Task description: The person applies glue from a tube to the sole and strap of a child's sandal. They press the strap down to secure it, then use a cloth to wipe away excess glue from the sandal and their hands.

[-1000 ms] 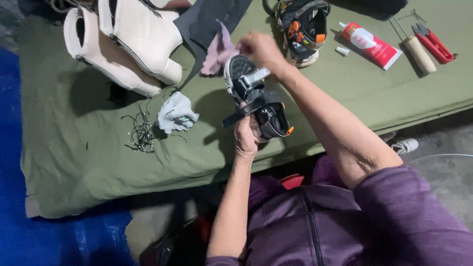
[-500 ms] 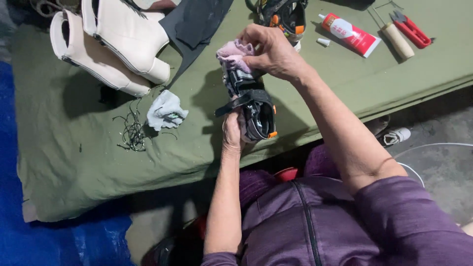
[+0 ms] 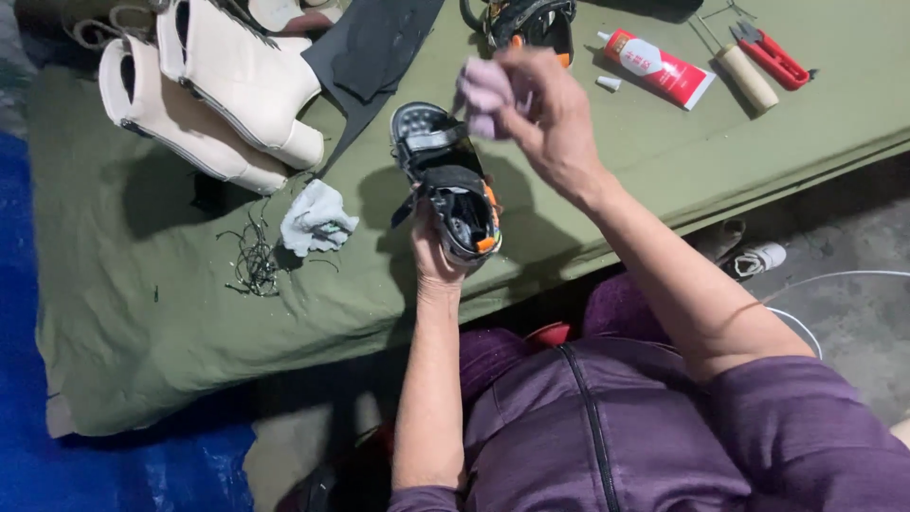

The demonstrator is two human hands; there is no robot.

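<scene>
Olive-green cloth (image 3: 142, 313) covers the work surface. Two cream ankle boots (image 3: 213, 100) lie top left w/ a black rubber sheet (image 3: 374, 43) beside them. Black sandal w/ orange trim (image 3: 445, 185) is held above the cloth's front edge, left hand (image 3: 431, 251) clamped round its lower end. Right hand (image 3: 550, 123) is above the sandal, fingers pinched on a pale pink rag (image 3: 485, 93). Crumpled white rag (image 3: 318, 220) lies left of the sandal, red-and-white glue tube (image 3: 659, 68) & red snips (image 3: 773, 55) top right.

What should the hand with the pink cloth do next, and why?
Probably bring the pink cloth back down onto the sandal. The right hand holds it lifted just above, while the left hand props the sandal up, ready for wiping.
</scene>
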